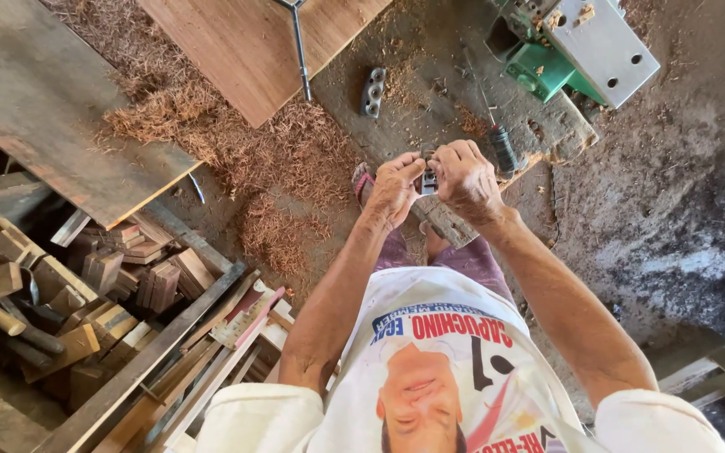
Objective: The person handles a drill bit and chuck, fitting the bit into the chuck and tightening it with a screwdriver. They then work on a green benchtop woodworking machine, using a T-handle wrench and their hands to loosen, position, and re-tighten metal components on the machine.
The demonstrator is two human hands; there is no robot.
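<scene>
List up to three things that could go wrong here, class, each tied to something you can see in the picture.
1. The small metal part is pinched between the left hand and right hand over the dirt floor; if dropped, it might vanish among the wood shavings.
2. The screwdriver and metal block lie by the feet, a likely tripping hazard.

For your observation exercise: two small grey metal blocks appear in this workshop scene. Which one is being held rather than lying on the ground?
The small metal block pinched between the left hand and right hand. The other, a holed metal block, lies untouched on the dirt floor near the wood shavings.
</scene>
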